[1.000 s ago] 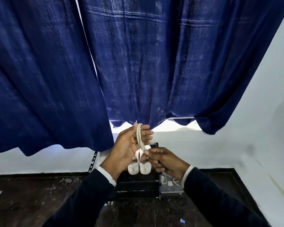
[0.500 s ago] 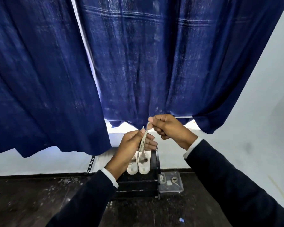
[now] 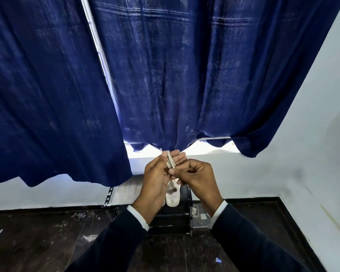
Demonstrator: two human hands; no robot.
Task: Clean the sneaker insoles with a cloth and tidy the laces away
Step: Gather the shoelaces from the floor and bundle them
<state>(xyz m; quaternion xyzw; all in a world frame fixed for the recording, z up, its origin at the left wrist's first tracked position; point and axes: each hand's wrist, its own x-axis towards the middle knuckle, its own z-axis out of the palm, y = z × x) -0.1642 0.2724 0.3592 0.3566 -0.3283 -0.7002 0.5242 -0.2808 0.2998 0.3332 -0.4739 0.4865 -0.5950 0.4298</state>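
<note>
The person holds both hands together in front of the chest, below the hem of a dark blue curtain [image 3: 165, 75]. The left hand [image 3: 159, 177] is raised with its fingers fairly straight and pointing up, and the pale lace [image 3: 170, 160] lies folded in several strands across those fingers, its upper end poking out just above the fingertips. The right hand [image 3: 194, 174] is curled, thumb and forefinger pinching the lower part of the lace bundle where it meets the left palm. Whether the left thumb presses on the lace cannot be told, since the right hand covers that spot.

Beneath the hands, a white sneaker [image 3: 172, 195] stands on a black rack [image 3: 175, 216] against the wall; only one shoe shows clearly, the rest being hidden behind the left wrist. The insole cannot be made out. A clear plastic box [image 3: 199, 214] sits on the floor just beside the rack, partly covered by the right sleeve. The dark floor [image 3: 37, 242] carries scattered bits of debris.
</note>
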